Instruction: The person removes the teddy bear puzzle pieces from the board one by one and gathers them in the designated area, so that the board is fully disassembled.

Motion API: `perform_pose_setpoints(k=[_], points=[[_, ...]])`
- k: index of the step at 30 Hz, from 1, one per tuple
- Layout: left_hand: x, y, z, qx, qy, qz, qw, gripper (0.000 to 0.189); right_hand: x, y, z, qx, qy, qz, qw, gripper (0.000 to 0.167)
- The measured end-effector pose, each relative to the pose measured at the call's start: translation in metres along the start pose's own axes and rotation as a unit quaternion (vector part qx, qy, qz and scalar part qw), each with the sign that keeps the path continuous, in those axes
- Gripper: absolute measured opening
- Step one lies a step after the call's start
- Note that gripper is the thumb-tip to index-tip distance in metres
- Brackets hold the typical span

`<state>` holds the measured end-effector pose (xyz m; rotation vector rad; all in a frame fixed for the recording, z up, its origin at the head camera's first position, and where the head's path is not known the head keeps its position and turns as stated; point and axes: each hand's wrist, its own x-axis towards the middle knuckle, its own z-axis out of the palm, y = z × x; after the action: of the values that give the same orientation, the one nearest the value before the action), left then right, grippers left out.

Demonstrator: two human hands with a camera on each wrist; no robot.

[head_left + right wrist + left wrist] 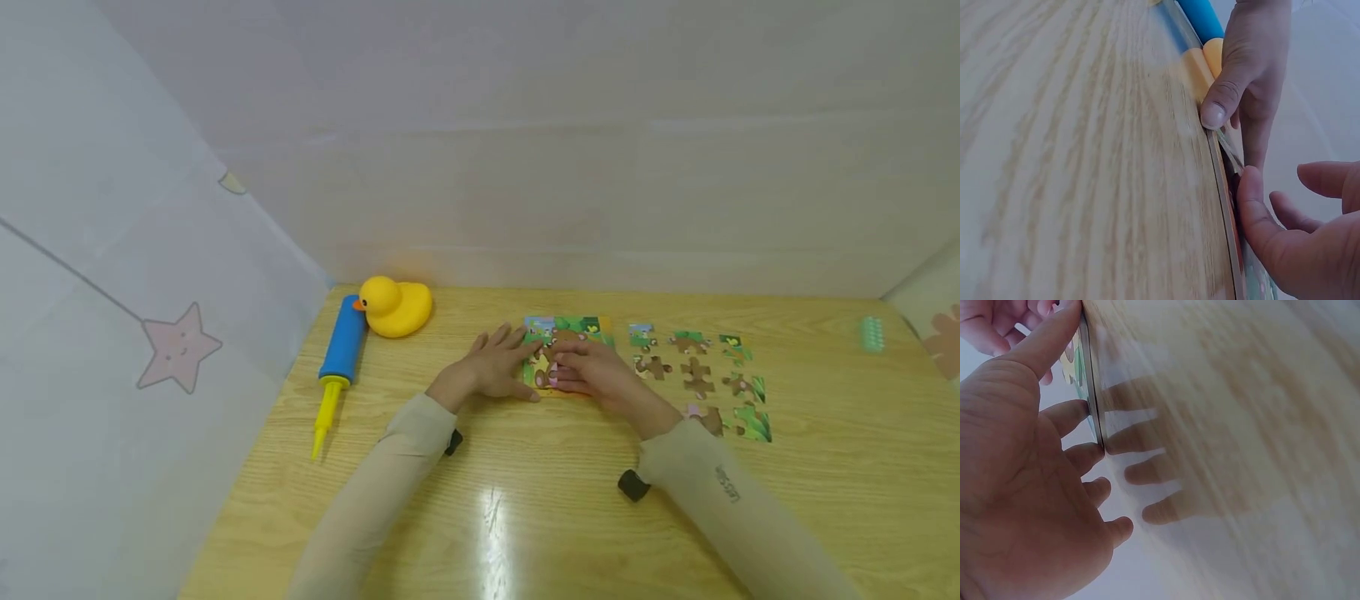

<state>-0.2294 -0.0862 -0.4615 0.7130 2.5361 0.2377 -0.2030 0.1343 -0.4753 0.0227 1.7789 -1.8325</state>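
Note:
A jigsaw board (570,323) printed with a brown bear on green lies on the table. At its left, my left hand (497,367) has its fingers spread, and its thumb (1214,115) touches the board's near edge. My right hand (603,379) reaches over the board from the right. Its fingertips seem to hold a puzzle piece (1230,153), which stands tilted over the board near the left thumb in the right wrist view. The grip is partly hidden. Loose puzzle pieces (698,377) lie in rows to the right, some partly behind the right arm.
A yellow rubber duck (397,310) sits at the back left, touching or very near a blue hand pump (345,340) with a yellow nozzle. Far right on the table (840,467) is a small green bumpy object (872,334). Pale walls rise behind and to the left.

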Motion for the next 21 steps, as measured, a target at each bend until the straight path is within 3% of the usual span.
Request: perform_pose_setpoints(k=[14,21], points=[[0.001,0.002,-0.002,-0.004,0.002,0.005,1.0,0.095,0.012,0.004,-0.001,-0.044,0.041,0.012,0.9981,0.04],[0.002,0.002,0.001,0.003,0.0,0.0,1.0,0.095,0.009,0.005,-0.006,0.005,0.041,0.028,0.9987,0.04]])
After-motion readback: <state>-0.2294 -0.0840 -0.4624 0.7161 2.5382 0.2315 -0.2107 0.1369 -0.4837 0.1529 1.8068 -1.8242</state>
